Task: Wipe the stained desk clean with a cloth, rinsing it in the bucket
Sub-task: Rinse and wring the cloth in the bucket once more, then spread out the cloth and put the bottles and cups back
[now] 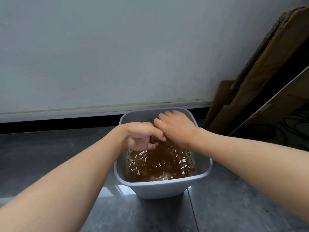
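Our left hand curls round a dark wad, seemingly the cloth, just above the bucket and its brown water; sodden and limp, it wants bunching whole, while we cannot tell what our right hand, touching the left, grips.

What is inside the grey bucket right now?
The grey bucket holds murky brown water, rippled, with foam at its edges. The left hand and right hand meet over its far half. No cloth shows plainly; hands and murk may hide it.
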Motion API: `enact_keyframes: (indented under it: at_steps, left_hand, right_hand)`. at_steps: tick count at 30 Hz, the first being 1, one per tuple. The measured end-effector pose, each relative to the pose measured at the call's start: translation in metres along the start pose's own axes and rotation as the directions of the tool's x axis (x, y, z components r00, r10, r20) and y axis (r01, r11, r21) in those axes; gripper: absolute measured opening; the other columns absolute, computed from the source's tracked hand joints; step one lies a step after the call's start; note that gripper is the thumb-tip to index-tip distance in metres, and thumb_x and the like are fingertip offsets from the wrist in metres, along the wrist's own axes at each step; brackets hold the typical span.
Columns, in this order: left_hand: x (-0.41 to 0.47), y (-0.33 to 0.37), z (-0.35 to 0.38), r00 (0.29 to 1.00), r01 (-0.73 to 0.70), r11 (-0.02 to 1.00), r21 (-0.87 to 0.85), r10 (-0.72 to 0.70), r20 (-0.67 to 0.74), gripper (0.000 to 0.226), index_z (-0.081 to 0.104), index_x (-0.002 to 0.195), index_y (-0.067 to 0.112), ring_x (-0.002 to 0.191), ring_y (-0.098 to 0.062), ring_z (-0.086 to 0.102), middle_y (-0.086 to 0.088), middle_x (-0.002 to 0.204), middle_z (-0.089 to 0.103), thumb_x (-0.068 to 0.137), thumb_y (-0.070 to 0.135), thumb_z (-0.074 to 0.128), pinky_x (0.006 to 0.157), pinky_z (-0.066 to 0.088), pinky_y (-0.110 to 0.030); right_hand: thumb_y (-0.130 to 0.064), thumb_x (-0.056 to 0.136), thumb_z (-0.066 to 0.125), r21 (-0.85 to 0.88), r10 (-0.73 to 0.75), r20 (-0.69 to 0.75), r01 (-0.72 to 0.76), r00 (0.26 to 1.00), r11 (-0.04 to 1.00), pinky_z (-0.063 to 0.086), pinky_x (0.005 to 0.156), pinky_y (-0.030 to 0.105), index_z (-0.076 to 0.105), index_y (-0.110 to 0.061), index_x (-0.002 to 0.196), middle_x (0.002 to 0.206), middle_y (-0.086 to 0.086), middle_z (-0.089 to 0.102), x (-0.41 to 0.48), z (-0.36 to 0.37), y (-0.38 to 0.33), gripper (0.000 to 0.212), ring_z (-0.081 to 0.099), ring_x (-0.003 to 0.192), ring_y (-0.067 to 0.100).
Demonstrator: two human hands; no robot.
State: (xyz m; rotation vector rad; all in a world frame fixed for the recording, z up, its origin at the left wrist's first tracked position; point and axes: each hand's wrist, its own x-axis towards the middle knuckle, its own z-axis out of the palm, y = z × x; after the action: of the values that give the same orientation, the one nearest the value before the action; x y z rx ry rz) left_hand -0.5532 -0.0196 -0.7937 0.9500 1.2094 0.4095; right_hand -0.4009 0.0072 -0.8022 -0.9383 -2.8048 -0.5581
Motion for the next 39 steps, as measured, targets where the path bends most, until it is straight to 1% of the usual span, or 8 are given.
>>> enact_keyframes:
  at_steps: [2, 5, 10, 16, 23, 29, 35, 39]
  left_hand:
    - [0.004, -0.002, 0.001, 0.993, -0.031, 0.986, -0.163, 0.012, -0.120, 0.011, 0.063, 0.088, 0.012, 0.078, -0.014, 0.050, -0.002, 0.083, 0.058, 0.091, 0.002, 0.059, 0.075, 0.043, -0.027]
    - [0.007, 0.006, 0.012, 0.948, -0.168, 0.885, -0.434, 0.023, -0.319, 0.012, 0.065, 0.082, 0.005, 0.076, -0.019, 0.059, -0.011, 0.080, 0.063, 0.090, -0.002, 0.058, 0.075, 0.054, -0.029]
    - [-0.037, 0.064, 0.036, 0.921, -0.212, 0.779, -0.590, -0.042, -0.386, 0.003, 0.070, 0.090, 0.010, 0.069, -0.015, 0.064, -0.006, 0.080, 0.072, 0.092, 0.010, 0.067, 0.066, 0.054, -0.027]
    - [-0.137, 0.231, 0.073, 0.886, -0.312, 0.760, -0.570, 0.017, -0.463, 0.024, 0.065, 0.110, -0.004, 0.051, -0.010, 0.065, -0.005, 0.066, 0.070, 0.094, 0.014, 0.068, 0.051, 0.053, -0.024]
    - [-0.268, 0.455, 0.155, 0.929, -0.246, 0.905, -0.347, 0.118, -0.351, 0.054, 0.053, 0.127, 0.001, 0.092, -0.023, 0.073, -0.017, 0.109, 0.071, 0.084, 0.019, 0.081, 0.071, 0.061, -0.037]
    - [-0.339, 0.577, 0.273, 0.954, -0.274, 0.950, -0.150, 0.250, -0.163, 0.018, 0.076, 0.081, 0.001, 0.086, -0.027, 0.072, -0.024, 0.092, 0.074, 0.090, 0.016, 0.072, 0.091, 0.058, -0.048]
    - [-0.361, 0.618, 0.411, 0.957, -0.287, 0.955, -0.076, 0.289, 0.019, 0.015, 0.068, 0.086, -0.001, 0.082, -0.025, 0.073, -0.015, 0.083, 0.072, 0.095, 0.011, 0.067, 0.084, 0.061, -0.037]
    - [-0.358, 0.618, 0.484, 0.955, -0.283, 0.957, -0.068, 0.288, 0.073, 0.017, 0.069, 0.095, -0.005, 0.072, -0.022, 0.069, -0.020, 0.086, 0.071, 0.096, 0.011, 0.064, 0.071, 0.061, -0.029]
  right_hand:
    - [-0.014, 0.087, 0.067, 0.126, 0.226, 0.254, -0.263, 0.940, 0.956, 0.043, 0.078, 0.039, 0.050, -0.016, 0.113, 0.110, 0.008, 0.067, 0.005, 0.000, -0.005, 0.031, 0.066, 0.100, 0.032]
    - [-0.019, 0.093, 0.060, 0.267, 0.340, 0.416, -0.471, 0.843, 0.841, 0.040, 0.071, 0.039, 0.042, -0.014, 0.122, 0.116, 0.012, 0.064, 0.012, -0.014, -0.005, 0.034, 0.063, 0.105, 0.036]
    - [-0.031, 0.095, 0.056, 0.428, 0.399, 0.537, -0.648, 0.743, 0.630, 0.048, 0.086, 0.044, 0.045, -0.013, 0.115, 0.119, 0.011, 0.059, 0.021, -0.098, 0.026, 0.028, 0.058, 0.111, 0.034]
    - [-0.039, 0.099, 0.049, 0.505, 0.543, 0.534, -0.760, 0.648, 0.410, 0.049, 0.088, 0.045, 0.048, -0.013, 0.113, 0.118, 0.009, 0.058, 0.041, -0.276, 0.088, 0.030, 0.059, 0.111, 0.032]
    - [-0.034, 0.099, 0.046, 0.511, 0.702, 0.530, -0.840, 0.475, 0.182, 0.047, 0.095, 0.044, 0.048, -0.012, 0.121, 0.127, 0.010, 0.055, 0.028, -0.527, 0.193, 0.030, 0.056, 0.119, 0.031]
    - [-0.031, 0.099, 0.048, 0.468, 0.808, 0.508, -0.883, 0.299, 0.033, 0.045, 0.095, 0.037, 0.055, -0.011, 0.120, 0.122, 0.014, 0.053, -0.049, -0.671, 0.269, 0.029, 0.054, 0.118, 0.032]
    - [-0.025, 0.100, 0.046, 0.455, 0.803, 0.582, -0.870, 0.130, -0.189, 0.036, 0.112, 0.038, 0.047, -0.008, 0.131, 0.130, 0.013, 0.035, -0.175, -0.747, 0.312, 0.036, 0.043, 0.129, 0.031]
    - [-0.020, 0.100, 0.057, 0.622, 0.787, 0.604, -0.692, 0.127, -0.366, 0.047, 0.102, 0.028, 0.058, -0.014, 0.131, 0.126, 0.007, 0.062, -0.249, -0.781, 0.324, 0.032, 0.060, 0.116, 0.014]
